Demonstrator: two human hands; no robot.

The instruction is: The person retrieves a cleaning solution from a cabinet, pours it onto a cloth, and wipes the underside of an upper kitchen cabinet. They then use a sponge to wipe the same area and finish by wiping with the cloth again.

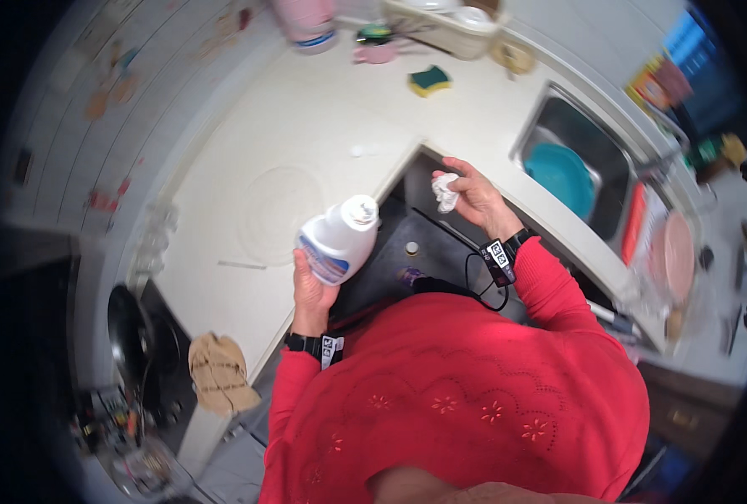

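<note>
My left hand (312, 293) grips a white plastic bottle (343, 236) with a blue label that bears writing. The bottle tilts over the counter's front edge, and its top faces up toward me. Crumpled white tissue or paper (445, 192) is pinched in my right hand (477, 198), out past the corner of the counter. On the floor between my hands lies a small round white object (412, 248), perhaps a cap. A small white piece (364, 151) rests on the pale countertop (323, 113).
A green-and-yellow sponge (429, 80) and a pink cup (376, 52) stand at the back. At right, a steel sink (606, 126) holds a teal basin (559, 179). A tan cloth (221, 373) lies at the counter's left end, near a dark pan (129, 334).
</note>
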